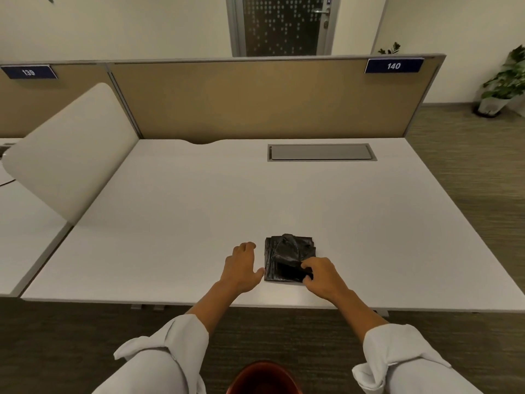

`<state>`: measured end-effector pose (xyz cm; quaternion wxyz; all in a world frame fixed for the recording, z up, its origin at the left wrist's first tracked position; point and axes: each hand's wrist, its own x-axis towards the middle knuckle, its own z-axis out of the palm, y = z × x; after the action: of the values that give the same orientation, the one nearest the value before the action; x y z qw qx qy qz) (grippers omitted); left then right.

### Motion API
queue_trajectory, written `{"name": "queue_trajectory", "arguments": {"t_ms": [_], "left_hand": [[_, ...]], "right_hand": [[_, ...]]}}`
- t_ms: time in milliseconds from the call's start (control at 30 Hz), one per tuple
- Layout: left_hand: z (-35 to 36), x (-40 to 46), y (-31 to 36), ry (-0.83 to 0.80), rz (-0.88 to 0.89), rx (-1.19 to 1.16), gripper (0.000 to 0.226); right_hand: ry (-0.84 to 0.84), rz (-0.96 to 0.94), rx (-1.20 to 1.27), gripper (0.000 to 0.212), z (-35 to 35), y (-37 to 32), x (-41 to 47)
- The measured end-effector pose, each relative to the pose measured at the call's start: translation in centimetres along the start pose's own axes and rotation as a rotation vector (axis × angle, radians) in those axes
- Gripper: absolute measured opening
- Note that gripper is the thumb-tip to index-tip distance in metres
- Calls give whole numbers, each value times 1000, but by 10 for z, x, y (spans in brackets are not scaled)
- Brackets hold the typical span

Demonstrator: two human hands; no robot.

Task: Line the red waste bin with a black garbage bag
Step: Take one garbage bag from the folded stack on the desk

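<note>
Near the desk [170, 223] edge, right hand [321, 275] pinches folded bag [287, 251]; left hand [241, 267] spread.

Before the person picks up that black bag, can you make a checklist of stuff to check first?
1. Folded black plastic garbage bag lies flat on the white desk: ok.
2. Right hand touches the bag's near corner: ok; firm pinch: cannot tell.
3. Left hand is beside the bag, thumb at its edge: ok.
4. Bag unfolded: not ok, still folded.
5. Round red waste bin on the floor below, close by: ok.
6. Bin empty inside: cannot tell.
</note>
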<state>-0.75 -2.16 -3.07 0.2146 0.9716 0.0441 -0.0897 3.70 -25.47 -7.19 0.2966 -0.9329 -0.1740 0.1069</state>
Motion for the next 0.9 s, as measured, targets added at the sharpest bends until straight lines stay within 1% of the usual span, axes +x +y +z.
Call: {"name": "queue_trajectory", "arguments": {"t_ms": [167,267,333,400,467,500,533,567,667,700,733,833,900], "left_hand": [[-7,-8,5,33,16,-85,70],[-8,-19,6,50,9,-212,75],[-9,-29,8,77,-6,-320,81],[-12,-38,11,94,-27,-429,88],[-16,-49,14,71,-35,-515,91],[-18,-55,16,52,-29,-562,89],[-20,-61,19,35,-19,-613,83],[-22,-67,21,25,-5,-662,71],[-25,-86,27,29,9,-754,26],[-24,-93,29,36,-7,-791,16],[-23,-100,30,43,-33,-836,13],[-16,-119,32,71,-139,-992,28],[-10,-132,34,82,-216,-1086,33]], "right_hand": [[246,-3,119,24,-14,-16,-1],[309,31,260,20,-27,-32,-12],[291,52,378,21,-35,-40,-26],[234,93,530,23,-43,-45,-42],[170,136,727,19,-52,-47,-58],[132,155,833,18,-56,-48,-65],[91,172,921,17,-60,-49,-72],[55,187,985,18,-62,-50,-78],[-25,233,1102,19,-67,-50,-91],[-37,248,1123,19,-68,-50,-95],[-42,263,1139,19,-67,-49,-99],[-57,280,1165,22,-61,-50,-113],[-74,279,1148,34,-53,-51,-126]]}}
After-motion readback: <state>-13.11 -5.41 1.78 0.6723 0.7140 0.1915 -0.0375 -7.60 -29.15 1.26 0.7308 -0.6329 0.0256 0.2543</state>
